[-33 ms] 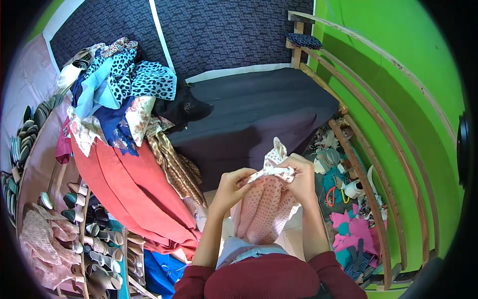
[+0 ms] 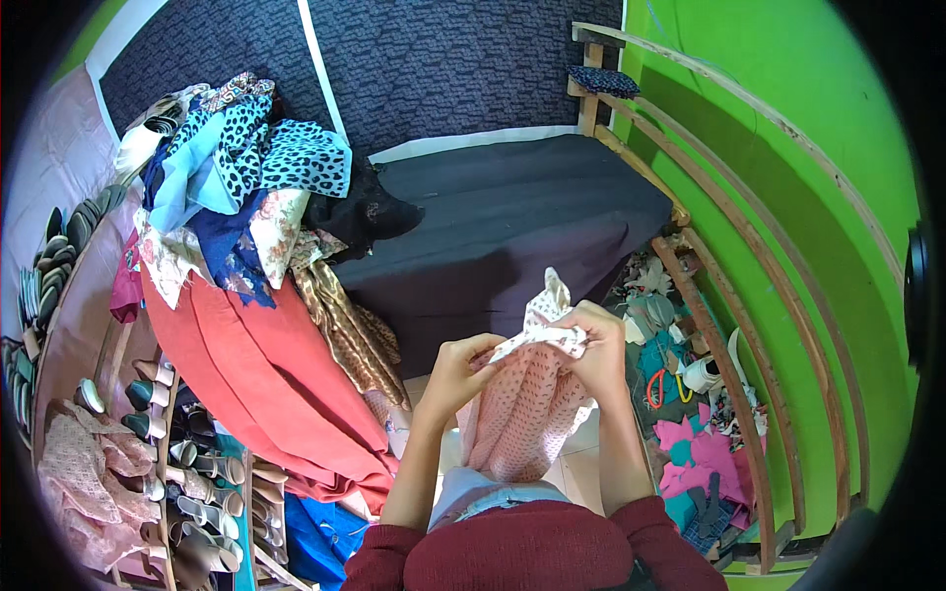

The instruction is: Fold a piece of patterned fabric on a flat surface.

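Just ahead of the person's chest, a pink dotted cloth hangs toward the lap, its white patterned band stretched between both hands. The left hand pinches the band's left end between thumb and fingers; the right hand grips the other side, where a narrow white tail sticks up beside the knuckles. Held at two points, the edge is drawn straight while the cloth's weight falls below. Fingers cover the crossing, so whether it is knotted or merely folded I cannot tell.

Off to the left, shoes sit in rows on a rack, and a long red cloth drapes downward. On the right, fabric scraps lie beside wooden rails. Farther off, piled clothes sit left of a broad black cover, apparently heaped aside, away from the hands.
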Demonstrator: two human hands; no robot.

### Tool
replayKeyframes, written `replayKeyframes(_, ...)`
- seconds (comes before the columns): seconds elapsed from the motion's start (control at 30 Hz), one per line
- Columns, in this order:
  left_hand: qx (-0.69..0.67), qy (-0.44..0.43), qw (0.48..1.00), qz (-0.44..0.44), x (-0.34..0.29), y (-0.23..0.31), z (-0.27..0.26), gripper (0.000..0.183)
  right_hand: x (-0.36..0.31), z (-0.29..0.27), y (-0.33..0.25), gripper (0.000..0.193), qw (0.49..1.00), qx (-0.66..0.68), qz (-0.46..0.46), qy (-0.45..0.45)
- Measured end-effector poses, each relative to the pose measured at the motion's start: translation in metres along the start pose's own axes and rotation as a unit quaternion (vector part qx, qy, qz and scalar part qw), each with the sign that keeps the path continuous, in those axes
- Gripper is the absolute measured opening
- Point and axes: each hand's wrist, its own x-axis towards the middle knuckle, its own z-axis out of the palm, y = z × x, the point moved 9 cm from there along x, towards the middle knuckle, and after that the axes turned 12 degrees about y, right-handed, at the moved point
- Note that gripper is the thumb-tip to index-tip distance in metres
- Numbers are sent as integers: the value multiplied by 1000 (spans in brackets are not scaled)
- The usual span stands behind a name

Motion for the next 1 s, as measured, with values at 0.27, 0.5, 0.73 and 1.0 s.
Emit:
replayKeyframes(0.27,-50,5,997,-59,-9,-84,-11,19,21,-21,13,18,981,134,41,138)
replayKeyframes(0.5,-248,-11,960,-126,14,-85,-51,8,22,-39,59,15,967,83,165,173)
replayKeyframes(0.73,-255,63,961,-87,38,-45,-64,13,8,-5,58,16,989,34,102,98)
replayKeyframes(1.0,-210,-28,977,10,36,-30,-75,13,18,-2,50,11,972,50,113,198)
